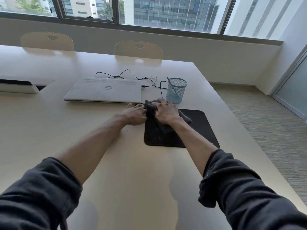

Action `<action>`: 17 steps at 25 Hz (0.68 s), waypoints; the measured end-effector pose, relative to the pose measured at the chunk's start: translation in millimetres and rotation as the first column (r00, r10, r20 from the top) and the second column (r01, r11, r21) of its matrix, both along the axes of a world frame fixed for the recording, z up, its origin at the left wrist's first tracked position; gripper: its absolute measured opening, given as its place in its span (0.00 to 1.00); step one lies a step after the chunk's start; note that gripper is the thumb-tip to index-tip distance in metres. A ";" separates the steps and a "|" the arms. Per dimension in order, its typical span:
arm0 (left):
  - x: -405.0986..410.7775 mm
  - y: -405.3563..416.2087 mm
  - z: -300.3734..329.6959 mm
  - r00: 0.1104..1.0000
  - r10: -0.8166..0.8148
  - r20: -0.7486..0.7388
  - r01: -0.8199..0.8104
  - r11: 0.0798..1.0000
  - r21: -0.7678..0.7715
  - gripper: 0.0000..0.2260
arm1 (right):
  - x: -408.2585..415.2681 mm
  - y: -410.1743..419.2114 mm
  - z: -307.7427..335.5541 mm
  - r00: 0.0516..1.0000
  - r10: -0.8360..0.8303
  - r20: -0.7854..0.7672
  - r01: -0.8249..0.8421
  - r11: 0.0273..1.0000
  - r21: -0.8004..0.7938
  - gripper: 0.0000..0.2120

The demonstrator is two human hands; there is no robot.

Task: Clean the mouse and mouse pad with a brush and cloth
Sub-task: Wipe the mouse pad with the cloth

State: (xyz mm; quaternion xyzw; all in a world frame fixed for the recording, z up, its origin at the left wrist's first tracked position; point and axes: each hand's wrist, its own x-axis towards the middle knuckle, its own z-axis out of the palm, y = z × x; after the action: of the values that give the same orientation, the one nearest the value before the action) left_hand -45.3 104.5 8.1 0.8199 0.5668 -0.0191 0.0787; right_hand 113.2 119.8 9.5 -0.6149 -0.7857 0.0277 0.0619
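A grey cloth (pixel 152 107) is gripped in the curled fingers of the right hand (pixel 164 112) at the far left corner of the black mouse pad (pixel 196 128), while the left hand (pixel 134 116) is curled at that corner, its grip hidden and impossible to tell. The mouse cannot be seen, perhaps covered by cloth and hands. Just beyond, a blue mesh cup (pixel 176 90) containing one thin grey stick (pixel 172 87) is stood on the desk (pixel 116 163) beside a closed laptop (pixel 104 90).

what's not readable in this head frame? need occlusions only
- Mouse: not visible in the head view; likely under the cloth and right hand, cannot confirm.
- Left hand fingertips: hidden behind the cloth's edge.
- Mouse pad far-left corner: covered by hands and cloth.
- Tool in the mesh cup: only a thin handle shows; whether it is the brush is unclear.
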 end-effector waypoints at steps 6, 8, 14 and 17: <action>-3.4 3.2 22.8 0.985 -0.050 -0.164 0.021 0.984 -0.175 0.25 | -2.0 2.2 -15.8 0.997 0.039 0.069 -0.038 0.999 -0.007 0.23; -2.3 3.5 31.0 0.978 -0.054 -0.201 0.013 0.979 -0.201 0.26 | 1.8 -6.6 -14.6 0.992 0.081 0.092 -0.086 0.995 0.053 0.21; -5.8 15.7 27.6 0.960 -0.064 -0.273 0.011 0.982 -0.191 0.24 | 16.9 -53.5 -14.2 0.963 0.248 0.101 -0.256 0.964 0.071 0.23; -4.2 13.5 27.2 0.947 -0.070 -0.314 0.022 0.988 -0.154 0.25 | 23.5 -86.3 -10.6 0.925 0.331 0.188 -0.352 0.931 0.091 0.24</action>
State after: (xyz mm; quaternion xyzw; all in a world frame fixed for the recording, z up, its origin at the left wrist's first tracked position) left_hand -49.5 118.0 35.3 0.8109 0.5497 -0.1949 0.0465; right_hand 136.7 33.5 -1.1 -0.4633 -0.8835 -0.0629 0.0267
